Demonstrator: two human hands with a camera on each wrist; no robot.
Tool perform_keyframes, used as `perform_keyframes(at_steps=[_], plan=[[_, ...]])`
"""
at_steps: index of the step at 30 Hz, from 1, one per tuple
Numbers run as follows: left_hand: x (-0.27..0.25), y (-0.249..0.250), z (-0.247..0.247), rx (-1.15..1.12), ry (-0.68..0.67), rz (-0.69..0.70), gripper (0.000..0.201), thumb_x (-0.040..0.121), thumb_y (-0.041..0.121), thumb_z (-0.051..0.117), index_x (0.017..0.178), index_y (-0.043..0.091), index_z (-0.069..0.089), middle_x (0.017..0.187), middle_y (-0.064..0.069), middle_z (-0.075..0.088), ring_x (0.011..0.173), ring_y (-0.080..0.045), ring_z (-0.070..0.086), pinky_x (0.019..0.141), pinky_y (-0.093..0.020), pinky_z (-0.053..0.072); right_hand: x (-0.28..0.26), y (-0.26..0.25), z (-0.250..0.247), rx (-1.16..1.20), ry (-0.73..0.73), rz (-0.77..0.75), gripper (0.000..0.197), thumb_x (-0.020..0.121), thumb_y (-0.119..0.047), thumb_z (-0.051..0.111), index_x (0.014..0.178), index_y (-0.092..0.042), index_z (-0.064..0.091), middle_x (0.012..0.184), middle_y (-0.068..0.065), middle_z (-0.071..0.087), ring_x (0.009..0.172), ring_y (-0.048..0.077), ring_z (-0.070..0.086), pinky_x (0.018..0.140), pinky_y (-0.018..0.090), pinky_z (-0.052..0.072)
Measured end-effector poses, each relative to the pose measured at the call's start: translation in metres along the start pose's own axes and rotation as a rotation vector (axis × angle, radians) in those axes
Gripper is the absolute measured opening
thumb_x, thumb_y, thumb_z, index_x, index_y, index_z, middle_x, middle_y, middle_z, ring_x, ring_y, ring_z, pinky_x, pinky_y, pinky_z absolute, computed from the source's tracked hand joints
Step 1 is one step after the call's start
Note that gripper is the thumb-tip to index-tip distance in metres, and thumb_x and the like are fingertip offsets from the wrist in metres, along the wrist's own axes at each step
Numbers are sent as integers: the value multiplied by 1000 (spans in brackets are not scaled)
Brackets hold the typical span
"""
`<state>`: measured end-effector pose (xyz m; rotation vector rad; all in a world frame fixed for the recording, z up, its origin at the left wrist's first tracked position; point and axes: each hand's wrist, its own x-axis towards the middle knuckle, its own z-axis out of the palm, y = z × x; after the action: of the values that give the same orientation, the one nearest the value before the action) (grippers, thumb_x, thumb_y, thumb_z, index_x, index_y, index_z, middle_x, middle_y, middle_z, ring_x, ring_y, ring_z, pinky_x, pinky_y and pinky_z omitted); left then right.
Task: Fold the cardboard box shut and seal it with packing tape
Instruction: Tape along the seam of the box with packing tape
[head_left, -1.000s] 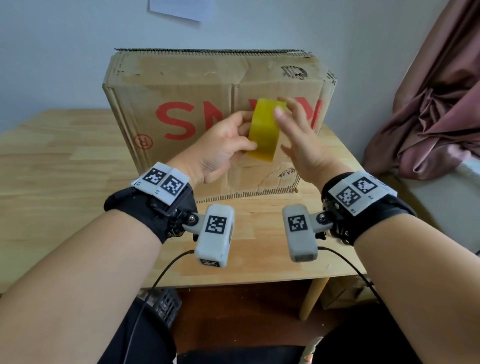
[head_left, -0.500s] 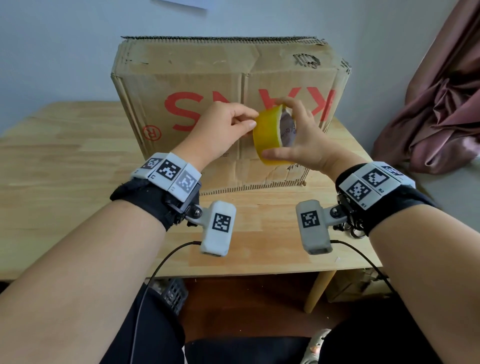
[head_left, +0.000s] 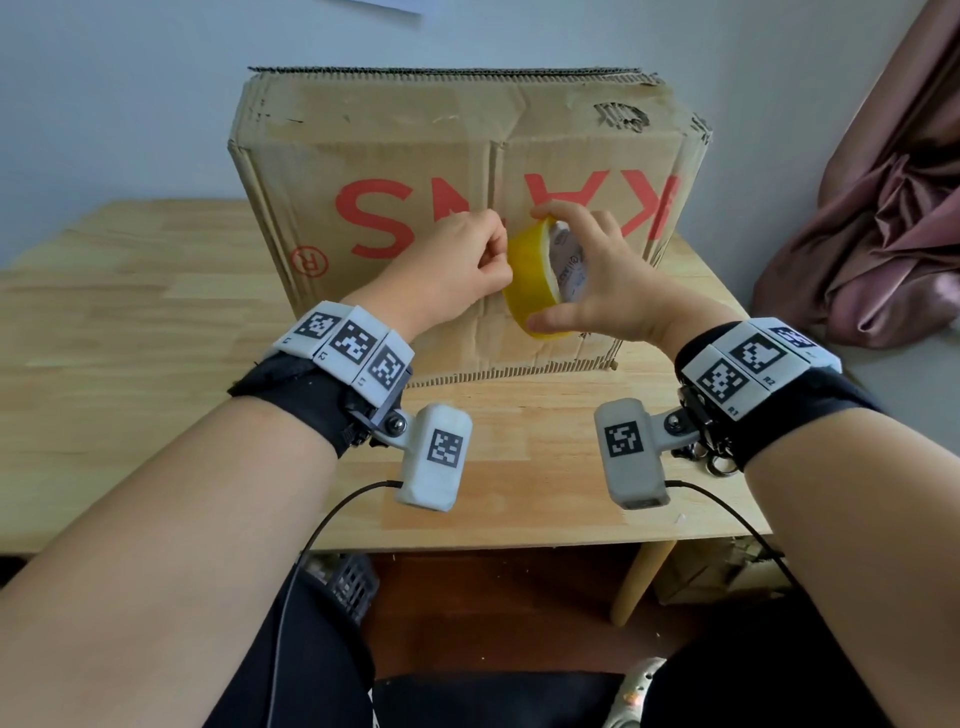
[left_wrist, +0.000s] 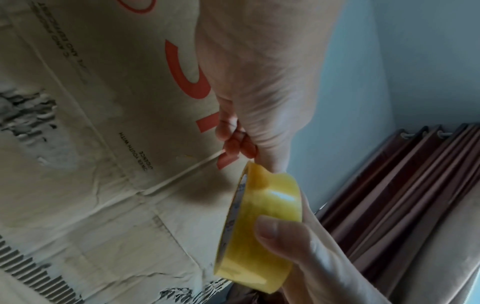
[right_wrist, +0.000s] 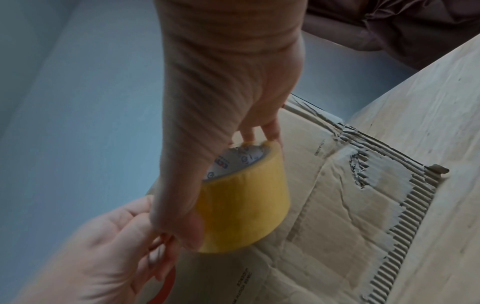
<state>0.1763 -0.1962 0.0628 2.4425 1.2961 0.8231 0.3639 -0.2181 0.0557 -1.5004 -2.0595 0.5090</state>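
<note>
A worn cardboard box (head_left: 415, 156) with red letters stands on the wooden table (head_left: 130, 322), its flaps folded against the side that faces me. In front of it my right hand (head_left: 597, 291) grips a yellow roll of packing tape (head_left: 530, 280) by its rim, thumb below and fingers on top. My left hand (head_left: 457, 270) has its fingers curled, the tips pinched at the roll's left face. In the left wrist view the roll (left_wrist: 259, 232) sits just under my left fingertips (left_wrist: 270, 164). In the right wrist view the roll (right_wrist: 246, 205) hangs before the box (right_wrist: 337, 226).
A dusky pink curtain (head_left: 872, 218) hangs bunched at the right. A pale wall (head_left: 130, 78) rises behind the box. The table's front edge (head_left: 519, 540) lies under my wrists, with a black crate (head_left: 348, 577) on the floor below.
My right hand has taken over the roll and turned it edge-on. My left hand let go of its side and now pinches at its outer face. Both hands have moved nearer the box.
</note>
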Motion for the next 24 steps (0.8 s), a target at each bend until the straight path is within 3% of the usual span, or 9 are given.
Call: perform_keyframes(at_steps=[4,6,8,10,12,14,17,21,24], plan=[[-1,0,1,12,-32,17,5,85,13,53,81,11,51,82,4,49,78,-18,49,71,-34,43,1,1,0,-23,-51,80,99,64,-38,83,144,-34,24,128,6,31,110,27,43,89,35,44],[-1,-3,3,-10,-12,11,4,86,12,53,83,10,52,89,1,52,81,-16,49,73,-28,42,2,-1,1,-32,-72,102,97,66,-39,82,144,-36,24,126,7,32,106,26,43,85,32,43],[-2,-7,5,-89,21,-24,5,87,11,55,82,11,55,93,0,57,78,-7,51,68,-15,41,3,-2,1,-38,-81,117,97,67,-41,81,144,-36,24,126,8,32,105,27,43,83,31,43],[-2,-10,5,-205,49,-79,9,87,11,59,79,15,57,84,4,61,65,5,51,62,-8,40,4,-2,0,-48,-85,127,97,66,-41,81,144,-35,24,128,9,32,104,28,44,82,31,43],[-2,-9,5,-303,74,-123,11,86,13,62,77,19,58,79,6,62,67,2,55,68,-16,47,3,-2,-1,-51,-89,132,98,67,-41,81,145,-34,23,129,9,32,103,28,43,79,31,44],[-2,-7,6,-410,73,-166,9,85,17,65,83,19,57,82,-1,66,74,-10,61,76,-26,50,3,-2,-2,-59,-93,133,99,66,-40,82,145,-34,23,129,9,32,103,27,44,77,30,45],[0,-6,9,-444,22,-197,22,83,23,71,97,17,56,82,2,64,76,-8,59,79,-23,49,3,-2,-2,-80,-109,132,99,65,-40,82,145,-34,24,130,9,32,104,28,45,78,31,46],[1,-7,10,-364,14,-178,9,84,11,69,91,16,66,75,7,57,72,-5,54,79,-26,49,4,0,-1,-65,-113,123,98,66,-38,82,145,-37,25,130,9,32,104,27,43,78,31,43],[2,-5,6,-263,44,-141,4,87,12,66,89,12,69,73,12,57,68,0,51,71,-16,45,6,0,-1,-46,-129,145,98,70,-42,79,148,-40,21,130,8,31,105,27,41,81,32,43]])
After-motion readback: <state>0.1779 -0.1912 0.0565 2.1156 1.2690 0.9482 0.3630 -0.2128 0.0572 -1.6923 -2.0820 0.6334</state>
